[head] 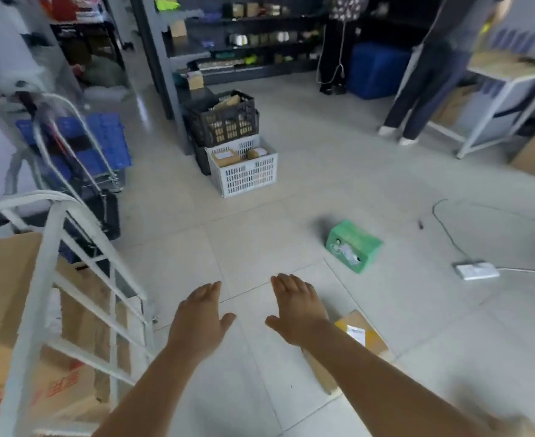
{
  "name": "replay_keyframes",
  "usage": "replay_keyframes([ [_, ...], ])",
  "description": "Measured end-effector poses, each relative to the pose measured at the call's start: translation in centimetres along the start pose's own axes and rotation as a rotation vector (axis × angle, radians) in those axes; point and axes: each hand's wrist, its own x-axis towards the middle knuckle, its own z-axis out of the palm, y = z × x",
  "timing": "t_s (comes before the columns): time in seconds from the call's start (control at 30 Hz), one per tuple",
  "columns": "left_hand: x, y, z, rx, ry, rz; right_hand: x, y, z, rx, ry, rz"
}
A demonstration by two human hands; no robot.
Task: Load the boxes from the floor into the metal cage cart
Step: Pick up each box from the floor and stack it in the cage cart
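We look down on a pale tiled floor [260, 216] in a stockroom, with dark shelves [244, 42] along the far wall at 12 o'clock.

At 4 o'clock from the frame's middle a brown box [357, 335] lies flat on the tiles, partly hidden under our right forearm. A green box [353, 246] sits on the floor at 3 o'clock, well apart from the brown one. The cart [71, 294], white metal bars, fills the 8 o'clock corner, and large cardboard boxes [4, 294] already stand inside it.

Our left hand [198, 316] and right hand [296, 309] reach forward side by side above the floor, palms down, fingers straight, holding nothing. The right hand hovers just beside the brown box's near end.

Further out, a white crate [244, 171] with parcels sits at 12 o'clock, a black crate [222, 119] stacked behind it. A power strip [475, 270] lies at 3 o'clock. Another person's legs [417, 99] stand at 2 o'clock beside a white table [505, 80].
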Motion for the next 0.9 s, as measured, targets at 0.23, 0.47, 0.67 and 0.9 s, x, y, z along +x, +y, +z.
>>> replay_keyframes([
  [0.23,1.4,7.2,4.9,0.024,-0.147,0.242,-7.2,8.0,2.4,0.101,0.008,0.370],
  [0.47,1.5,13.7,10.6,0.077,-0.320,0.387,-13.3,14.3,5.3,0.208,0.014,0.621],
  [0.67,3.1,18.1,15.4,0.121,-0.411,0.349,-14.8,20.8,7.4,0.277,0.027,0.730],
  [0.9,6.6,22.9,21.6,0.191,-0.455,0.196,-12.2,31.1,9.9,0.279,-0.068,0.708],
])
